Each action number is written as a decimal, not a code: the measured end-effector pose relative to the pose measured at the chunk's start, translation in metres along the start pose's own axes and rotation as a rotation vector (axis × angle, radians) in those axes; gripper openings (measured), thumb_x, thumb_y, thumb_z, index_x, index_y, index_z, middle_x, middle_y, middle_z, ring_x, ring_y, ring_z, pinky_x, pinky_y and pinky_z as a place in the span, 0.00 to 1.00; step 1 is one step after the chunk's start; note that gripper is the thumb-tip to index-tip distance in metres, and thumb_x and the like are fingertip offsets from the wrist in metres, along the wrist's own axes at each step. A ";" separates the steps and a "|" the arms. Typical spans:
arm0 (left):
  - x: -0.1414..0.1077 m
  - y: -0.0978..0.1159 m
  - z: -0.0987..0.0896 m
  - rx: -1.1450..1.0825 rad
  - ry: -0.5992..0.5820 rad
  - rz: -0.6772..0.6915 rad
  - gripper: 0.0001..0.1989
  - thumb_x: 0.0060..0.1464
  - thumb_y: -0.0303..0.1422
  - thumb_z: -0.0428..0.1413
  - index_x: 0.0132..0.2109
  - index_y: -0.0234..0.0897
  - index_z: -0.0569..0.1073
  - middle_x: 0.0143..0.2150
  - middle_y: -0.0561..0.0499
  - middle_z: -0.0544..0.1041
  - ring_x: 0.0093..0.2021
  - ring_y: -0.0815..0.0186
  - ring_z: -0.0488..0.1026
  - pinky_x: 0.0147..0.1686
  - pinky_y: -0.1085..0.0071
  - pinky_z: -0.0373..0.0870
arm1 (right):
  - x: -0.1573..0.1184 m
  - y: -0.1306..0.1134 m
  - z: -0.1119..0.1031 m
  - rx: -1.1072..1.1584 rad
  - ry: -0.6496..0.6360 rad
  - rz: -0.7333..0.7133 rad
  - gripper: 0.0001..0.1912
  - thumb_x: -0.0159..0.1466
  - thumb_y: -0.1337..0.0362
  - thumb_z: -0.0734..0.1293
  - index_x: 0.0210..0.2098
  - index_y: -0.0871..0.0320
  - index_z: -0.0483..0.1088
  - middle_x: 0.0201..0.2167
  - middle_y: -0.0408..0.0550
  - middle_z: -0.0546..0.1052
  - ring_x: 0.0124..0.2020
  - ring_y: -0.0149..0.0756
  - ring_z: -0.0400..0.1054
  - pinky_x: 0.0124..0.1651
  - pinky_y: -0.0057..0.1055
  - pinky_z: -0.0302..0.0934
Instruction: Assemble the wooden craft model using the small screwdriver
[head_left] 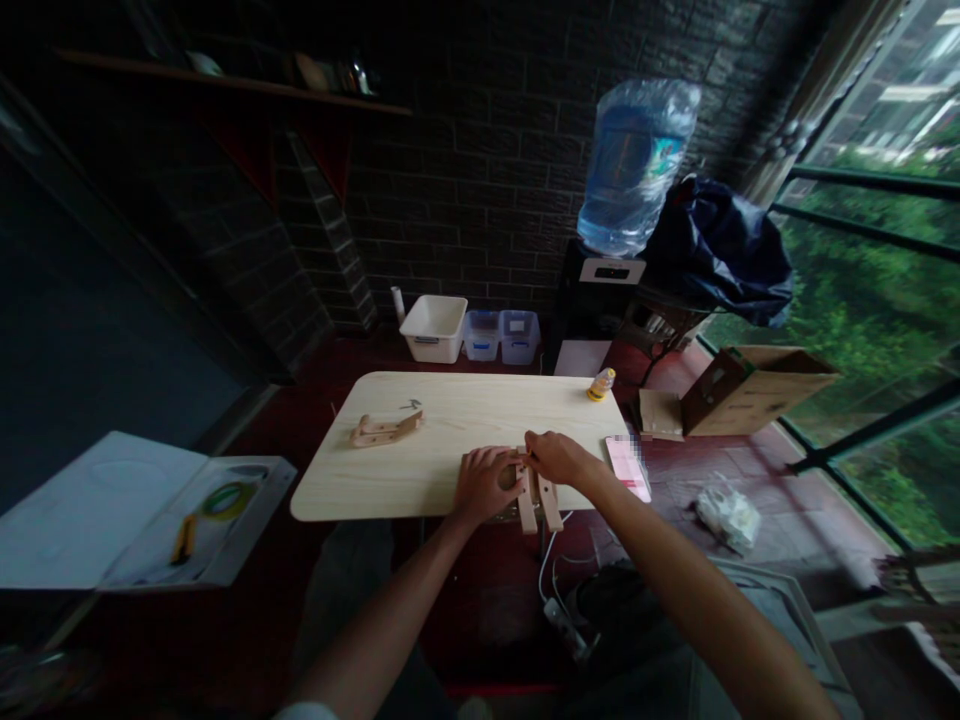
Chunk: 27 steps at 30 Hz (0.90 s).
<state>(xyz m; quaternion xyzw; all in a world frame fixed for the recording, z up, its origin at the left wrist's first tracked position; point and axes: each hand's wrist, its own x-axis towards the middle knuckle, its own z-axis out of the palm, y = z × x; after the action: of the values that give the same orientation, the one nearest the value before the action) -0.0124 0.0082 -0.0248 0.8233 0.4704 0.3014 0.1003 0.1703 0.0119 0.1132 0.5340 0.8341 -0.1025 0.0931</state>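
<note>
My left hand lies over a light wooden assembly at the table's front edge, its fingers curved over the wood and its thumb against the side. Two wooden legs with dark holes stick out from the assembly over the edge towards me. At the far end of these legs, my right hand is closed with its fingers pinched together; whatever sits between them is hidden. A second wooden part, angled and with small holes, rests on the left of the table. Small dark metal pieces lie just behind it.
The pale table also carries a yellow-based bottle and a pink-screened phone on the right. An open white case with tools stands left. Bins, a water dispenser and a cardboard box are beyond.
</note>
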 end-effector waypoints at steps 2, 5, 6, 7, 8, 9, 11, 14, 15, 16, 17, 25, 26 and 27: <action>0.000 0.000 0.000 -0.001 -0.001 0.000 0.18 0.55 0.40 0.62 0.53 0.52 0.75 0.58 0.51 0.74 0.60 0.55 0.67 0.61 0.53 0.59 | 0.000 0.000 0.001 0.008 0.000 0.008 0.15 0.74 0.57 0.59 0.54 0.61 0.64 0.47 0.63 0.79 0.50 0.46 0.76 0.46 0.32 0.64; -0.001 -0.001 -0.002 -0.002 0.000 0.004 0.19 0.54 0.40 0.63 0.53 0.52 0.75 0.58 0.51 0.75 0.61 0.55 0.67 0.61 0.54 0.60 | -0.002 -0.001 0.001 0.021 0.010 0.006 0.16 0.74 0.58 0.59 0.56 0.61 0.63 0.48 0.63 0.80 0.51 0.47 0.76 0.47 0.33 0.64; -0.001 -0.001 -0.002 -0.002 0.001 0.007 0.18 0.54 0.40 0.63 0.53 0.52 0.75 0.58 0.51 0.75 0.60 0.55 0.67 0.60 0.54 0.60 | -0.003 -0.002 0.001 0.022 0.010 0.006 0.16 0.73 0.59 0.59 0.56 0.61 0.62 0.48 0.63 0.80 0.51 0.47 0.76 0.47 0.34 0.64; -0.001 0.000 -0.003 -0.002 0.004 0.011 0.18 0.54 0.40 0.63 0.53 0.52 0.76 0.58 0.51 0.75 0.60 0.55 0.67 0.60 0.54 0.60 | -0.004 -0.003 0.000 0.021 0.009 0.007 0.16 0.73 0.60 0.59 0.57 0.61 0.62 0.48 0.63 0.80 0.51 0.47 0.76 0.46 0.34 0.64; -0.002 0.000 -0.003 -0.003 0.007 0.015 0.18 0.54 0.40 0.63 0.52 0.52 0.76 0.57 0.52 0.75 0.60 0.55 0.67 0.60 0.55 0.61 | -0.005 -0.004 -0.001 0.018 0.004 0.004 0.16 0.73 0.61 0.60 0.57 0.61 0.62 0.48 0.63 0.80 0.51 0.47 0.76 0.46 0.34 0.64; -0.002 0.000 -0.004 -0.004 0.010 0.016 0.18 0.54 0.40 0.63 0.53 0.53 0.75 0.57 0.52 0.75 0.60 0.55 0.67 0.60 0.55 0.61 | -0.006 -0.005 -0.003 0.014 -0.001 -0.002 0.16 0.72 0.62 0.60 0.57 0.61 0.62 0.48 0.62 0.79 0.50 0.47 0.76 0.46 0.34 0.64; -0.002 0.002 -0.005 -0.008 0.011 0.016 0.18 0.54 0.39 0.62 0.53 0.53 0.75 0.58 0.52 0.75 0.60 0.56 0.67 0.60 0.55 0.61 | -0.009 -0.007 -0.007 0.001 -0.006 -0.016 0.15 0.72 0.63 0.60 0.56 0.60 0.62 0.49 0.62 0.79 0.51 0.46 0.76 0.45 0.33 0.65; -0.002 0.003 -0.006 -0.013 0.000 0.011 0.19 0.55 0.38 0.62 0.54 0.53 0.75 0.58 0.52 0.75 0.61 0.55 0.67 0.60 0.54 0.60 | -0.011 -0.009 -0.011 -0.017 -0.007 -0.033 0.13 0.73 0.63 0.59 0.55 0.58 0.63 0.49 0.60 0.79 0.51 0.45 0.76 0.46 0.33 0.65; -0.002 0.003 -0.006 -0.015 -0.003 0.010 0.19 0.54 0.38 0.62 0.54 0.53 0.75 0.58 0.52 0.75 0.61 0.55 0.67 0.60 0.54 0.60 | -0.011 -0.010 -0.012 -0.020 -0.008 -0.034 0.13 0.73 0.63 0.58 0.55 0.58 0.64 0.49 0.60 0.79 0.51 0.45 0.76 0.46 0.33 0.65; -0.001 0.003 -0.006 -0.017 -0.002 0.009 0.19 0.54 0.38 0.62 0.54 0.53 0.75 0.58 0.52 0.75 0.61 0.55 0.67 0.60 0.54 0.60 | -0.010 -0.011 -0.011 -0.019 -0.010 -0.038 0.13 0.73 0.63 0.58 0.55 0.58 0.64 0.49 0.60 0.79 0.51 0.45 0.75 0.47 0.33 0.65; -0.001 0.002 -0.005 -0.018 0.000 0.008 0.19 0.54 0.38 0.63 0.53 0.53 0.75 0.57 0.52 0.75 0.60 0.55 0.67 0.61 0.54 0.60 | -0.009 -0.011 -0.010 -0.016 -0.012 -0.043 0.13 0.73 0.63 0.58 0.55 0.59 0.63 0.49 0.60 0.79 0.51 0.45 0.75 0.47 0.33 0.65; 0.000 0.001 -0.002 -0.003 0.011 0.011 0.18 0.54 0.40 0.62 0.52 0.52 0.75 0.57 0.51 0.75 0.60 0.55 0.67 0.60 0.54 0.60 | -0.002 -0.003 -0.001 0.000 0.001 0.001 0.16 0.74 0.57 0.58 0.55 0.61 0.64 0.48 0.63 0.79 0.50 0.48 0.75 0.46 0.34 0.64; 0.000 0.001 -0.002 -0.001 0.010 0.011 0.18 0.54 0.40 0.62 0.53 0.52 0.75 0.57 0.51 0.75 0.60 0.55 0.67 0.60 0.54 0.60 | -0.002 -0.001 -0.001 0.005 0.007 -0.001 0.16 0.74 0.57 0.58 0.55 0.61 0.64 0.47 0.63 0.79 0.50 0.48 0.75 0.45 0.34 0.64; -0.001 0.001 -0.002 -0.001 0.010 0.012 0.18 0.55 0.40 0.62 0.53 0.53 0.75 0.58 0.52 0.75 0.61 0.55 0.67 0.61 0.55 0.60 | -0.003 -0.001 0.000 0.011 0.011 -0.006 0.16 0.74 0.57 0.58 0.55 0.61 0.64 0.48 0.63 0.79 0.50 0.47 0.75 0.45 0.34 0.63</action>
<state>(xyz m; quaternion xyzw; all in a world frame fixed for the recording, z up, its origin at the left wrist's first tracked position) -0.0133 0.0068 -0.0228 0.8246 0.4656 0.3064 0.0965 0.1708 0.0094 0.1143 0.5326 0.8356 -0.1043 0.0851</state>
